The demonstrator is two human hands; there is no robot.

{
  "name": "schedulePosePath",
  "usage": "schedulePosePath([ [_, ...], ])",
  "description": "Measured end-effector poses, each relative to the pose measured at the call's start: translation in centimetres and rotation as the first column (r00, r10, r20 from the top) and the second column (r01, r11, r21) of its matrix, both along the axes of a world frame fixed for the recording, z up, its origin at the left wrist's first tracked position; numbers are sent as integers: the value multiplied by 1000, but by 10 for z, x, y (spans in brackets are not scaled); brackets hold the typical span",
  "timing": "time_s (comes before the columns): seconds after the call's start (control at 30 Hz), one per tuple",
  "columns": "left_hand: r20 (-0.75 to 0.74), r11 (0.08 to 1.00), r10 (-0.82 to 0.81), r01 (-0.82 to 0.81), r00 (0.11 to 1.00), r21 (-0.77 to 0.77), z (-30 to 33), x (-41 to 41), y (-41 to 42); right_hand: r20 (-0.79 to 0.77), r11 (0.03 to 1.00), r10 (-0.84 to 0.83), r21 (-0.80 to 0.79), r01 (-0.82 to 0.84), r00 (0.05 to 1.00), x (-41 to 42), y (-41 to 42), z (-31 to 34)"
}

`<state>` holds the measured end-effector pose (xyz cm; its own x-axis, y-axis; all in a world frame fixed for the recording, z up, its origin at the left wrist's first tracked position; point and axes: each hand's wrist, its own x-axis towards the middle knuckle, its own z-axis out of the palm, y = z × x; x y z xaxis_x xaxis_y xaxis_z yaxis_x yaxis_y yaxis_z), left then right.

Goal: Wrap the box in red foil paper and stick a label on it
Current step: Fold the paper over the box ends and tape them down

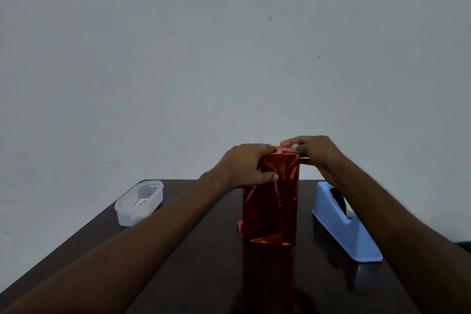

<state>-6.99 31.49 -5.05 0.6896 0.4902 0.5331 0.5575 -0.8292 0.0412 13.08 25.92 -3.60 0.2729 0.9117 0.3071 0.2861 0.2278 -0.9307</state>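
Note:
A tall box [271, 201] covered in shiny red foil paper stands upright on the dark table [209, 275]. My left hand [248, 164] grips its upper left part, thumb on the front face and fingers over the top. My right hand [309, 149] is at the top right corner and pinches a small flap of foil there. A loose foil edge sticks out at the box's lower left. No label shows on the box.
A blue tape dispenser [344, 224] stands to the right of the box, under my right forearm. A clear plastic container [139, 202] with small items inside sits at the table's far left. A plain grey wall rises behind the table.

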Motion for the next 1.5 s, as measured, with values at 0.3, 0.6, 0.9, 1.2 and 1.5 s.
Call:
schedulePosePath([
  [0.3, 30, 1000, 7, -7, 1000, 6, -2, 9, 2, 579, 866, -388, -37, 498, 717, 41, -27, -32],
  [0.6, 39, 1000, 19, -18, 999, -24, -3, 33, -3, 896, 644, -182, -203, 738, 406, 61, -71, -48],
  [0.9, 52, 999, 16, -14, 999, -42, -2, 49, -9, 765, 617, -228, -365, 697, 602, 59, -76, -38],
  [1.2, 49, 999, 17, -15, 999, -49, -5, 49, -2, 639, 696, -399, -256, 671, 658, 60, -72, -47],
  [1.5, 53, 998, 31, -27, 998, -59, -8, 50, -2, 102, 739, -625, -243, 628, 774, 72, -95, -81],
])
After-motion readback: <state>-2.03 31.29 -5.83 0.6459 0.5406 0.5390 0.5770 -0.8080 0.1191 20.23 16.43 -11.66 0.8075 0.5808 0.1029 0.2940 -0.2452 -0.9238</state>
